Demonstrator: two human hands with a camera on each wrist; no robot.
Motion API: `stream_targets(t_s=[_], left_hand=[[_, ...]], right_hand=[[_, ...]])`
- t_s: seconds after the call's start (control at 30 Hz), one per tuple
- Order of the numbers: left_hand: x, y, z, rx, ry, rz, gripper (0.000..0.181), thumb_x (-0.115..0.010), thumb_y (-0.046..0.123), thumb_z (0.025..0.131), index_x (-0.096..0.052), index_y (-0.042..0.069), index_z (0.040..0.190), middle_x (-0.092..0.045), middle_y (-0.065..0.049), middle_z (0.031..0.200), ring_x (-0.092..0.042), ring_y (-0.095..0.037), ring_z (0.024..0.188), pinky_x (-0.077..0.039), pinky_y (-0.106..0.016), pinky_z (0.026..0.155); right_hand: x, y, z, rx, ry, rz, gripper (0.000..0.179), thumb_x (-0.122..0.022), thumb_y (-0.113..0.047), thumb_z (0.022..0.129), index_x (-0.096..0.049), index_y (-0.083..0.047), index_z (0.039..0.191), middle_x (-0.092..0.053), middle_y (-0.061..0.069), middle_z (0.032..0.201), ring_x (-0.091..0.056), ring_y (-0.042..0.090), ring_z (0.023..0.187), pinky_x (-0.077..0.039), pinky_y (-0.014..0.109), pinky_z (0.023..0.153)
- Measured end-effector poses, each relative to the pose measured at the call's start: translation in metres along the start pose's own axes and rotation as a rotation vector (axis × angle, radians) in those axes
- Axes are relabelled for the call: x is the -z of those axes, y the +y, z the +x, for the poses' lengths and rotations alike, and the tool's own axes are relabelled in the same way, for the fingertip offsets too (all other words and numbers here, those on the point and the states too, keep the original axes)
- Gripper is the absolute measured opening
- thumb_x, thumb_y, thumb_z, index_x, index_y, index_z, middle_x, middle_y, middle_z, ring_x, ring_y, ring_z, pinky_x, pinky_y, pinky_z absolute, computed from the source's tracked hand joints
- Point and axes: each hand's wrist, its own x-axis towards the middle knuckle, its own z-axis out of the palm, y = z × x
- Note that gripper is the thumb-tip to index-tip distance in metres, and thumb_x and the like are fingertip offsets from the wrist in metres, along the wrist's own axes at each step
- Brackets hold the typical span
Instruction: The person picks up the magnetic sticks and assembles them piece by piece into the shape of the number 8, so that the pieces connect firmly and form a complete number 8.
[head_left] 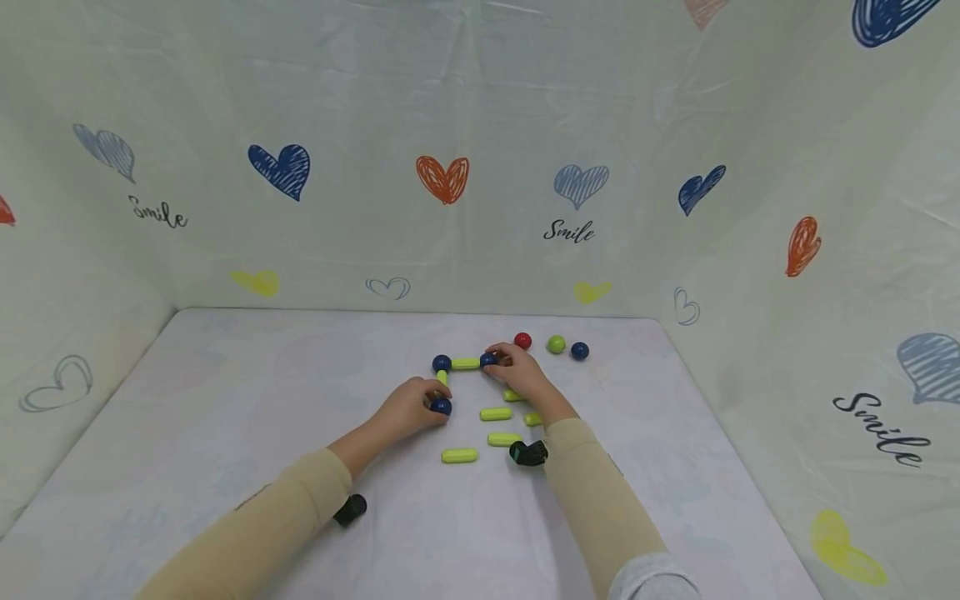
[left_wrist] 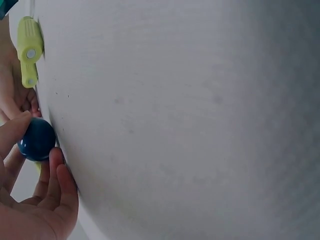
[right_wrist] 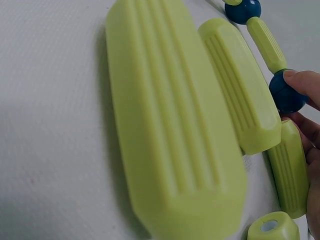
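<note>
In the head view, my left hand (head_left: pixel 405 408) pinches a dark blue ball (left_wrist: pixel 37 140) between thumb and fingers. My right hand (head_left: pixel 519 375) grips another blue ball (right_wrist: pixel 286 92), its thumb on top. A yellow-green grooved rod (head_left: pixel 466 364) joins that right ball to a blue corner ball (head_left: pixel 442 363). From the corner a second yellow-green rod (head_left: pixel 442 378) runs toward the left-held ball; whether it touches that ball is hidden by my fingers. The joined pieces lie on the white table (head_left: pixel 262 400).
Several loose yellow-green rods (head_left: pixel 496 413) lie near my right forearm, one rod (head_left: pixel 459 456) closest to me. A red ball (head_left: pixel 522 340), a green ball (head_left: pixel 556 344) and a blue ball (head_left: pixel 580 351) sit at the back right. Black devices (head_left: pixel 528 453) show beside both forearms.
</note>
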Motion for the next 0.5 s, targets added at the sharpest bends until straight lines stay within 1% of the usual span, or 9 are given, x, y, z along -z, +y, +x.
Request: stream_targets(t_s=[0.13,0.23,0.27,0.37,0.5], left_hand=[[0.003,-0.002,0.001,0.023,-0.009,-0.022,0.041,-0.083,0.016,0.078,-0.068,0.016,0.117,-0.061,-0.005,0.102,-0.058,-0.019,0.089,-0.053,-0.035,0.079],[0.006,-0.005,0.003,0.020,-0.008,-0.041,0.045,-0.084,0.017,0.078,-0.066,0.016,0.119,-0.061,-0.004,0.102,-0.058,-0.019,0.089,-0.053,-0.035,0.079],[0.008,-0.006,0.003,0.008,-0.007,-0.044,0.046,-0.084,0.016,0.077,-0.066,0.015,0.119,-0.062,-0.004,0.102,-0.058,-0.019,0.089,-0.053,-0.035,0.078],[0.010,-0.010,0.004,-0.011,-0.013,-0.076,0.043,-0.083,0.014,0.078,-0.066,0.013,0.117,-0.062,-0.004,0.100,-0.059,-0.019,0.087,-0.052,-0.034,0.077],[0.010,-0.011,0.003,-0.012,-0.024,-0.107,0.037,-0.082,0.013,0.079,-0.066,0.013,0.112,-0.062,-0.002,0.097,-0.058,-0.018,0.085,-0.052,-0.032,0.075]], right_hand=[[-0.001,0.000,0.001,0.007,0.000,-0.013,0.036,-0.068,-0.026,0.093,-0.060,-0.019,0.127,-0.060,0.003,0.115,-0.055,0.022,0.103,-0.047,0.040,0.089],[-0.001,0.000,0.001,0.010,-0.001,-0.012,0.036,-0.068,-0.027,0.093,-0.060,-0.019,0.127,-0.060,0.003,0.116,-0.055,0.022,0.104,-0.047,0.040,0.090],[-0.001,0.000,0.000,0.011,-0.002,-0.009,0.036,-0.068,-0.027,0.093,-0.060,-0.018,0.127,-0.060,0.003,0.117,-0.055,0.022,0.105,-0.047,0.040,0.090],[0.000,0.000,0.000,0.008,-0.004,0.001,0.036,-0.068,-0.026,0.093,-0.060,-0.019,0.127,-0.060,0.003,0.116,-0.055,0.022,0.105,-0.047,0.040,0.091],[0.000,0.001,0.000,0.013,-0.004,0.004,0.036,-0.068,-0.026,0.093,-0.060,-0.018,0.127,-0.060,0.004,0.117,-0.055,0.023,0.106,-0.047,0.041,0.091]])
